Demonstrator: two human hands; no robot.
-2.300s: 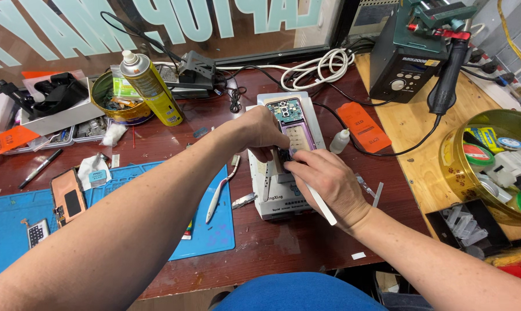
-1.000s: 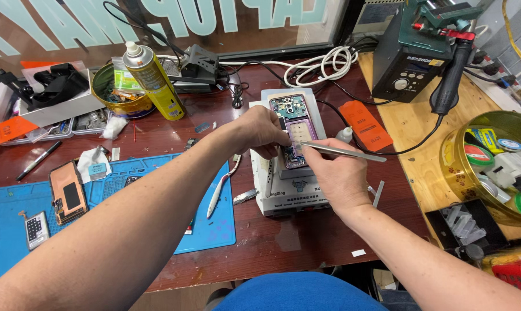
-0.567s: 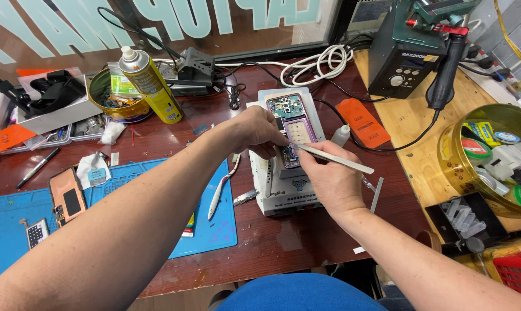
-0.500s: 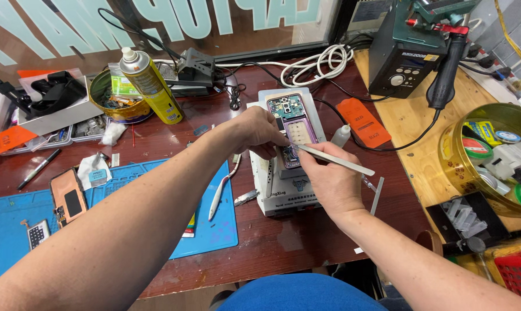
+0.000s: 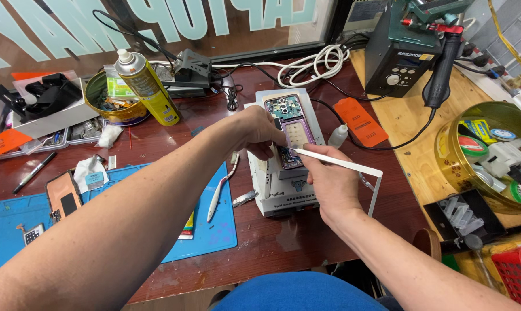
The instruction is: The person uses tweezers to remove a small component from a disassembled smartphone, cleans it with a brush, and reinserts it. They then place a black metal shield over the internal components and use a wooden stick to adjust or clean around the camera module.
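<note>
Opened phone (image 5: 291, 129) lies face-down on white heating block (image 5: 283, 184), mid worktop (image 5: 283, 247). Left hand (image 5: 259, 129) rests on phone's left edge, fingers curled over it, steadying. Right hand (image 5: 329, 181) pinches thin white pry tool (image 5: 341, 163), tip touching phone's lower part. Yellow spray can (image 5: 145, 86) upright behind left. Blue mat (image 5: 99, 230) just left of block. Black soldering station (image 5: 401, 55) far right.

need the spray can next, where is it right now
In the head view the yellow spray can stands upright at the back left of the desk, beside the round tin, left of the left hand.
</note>
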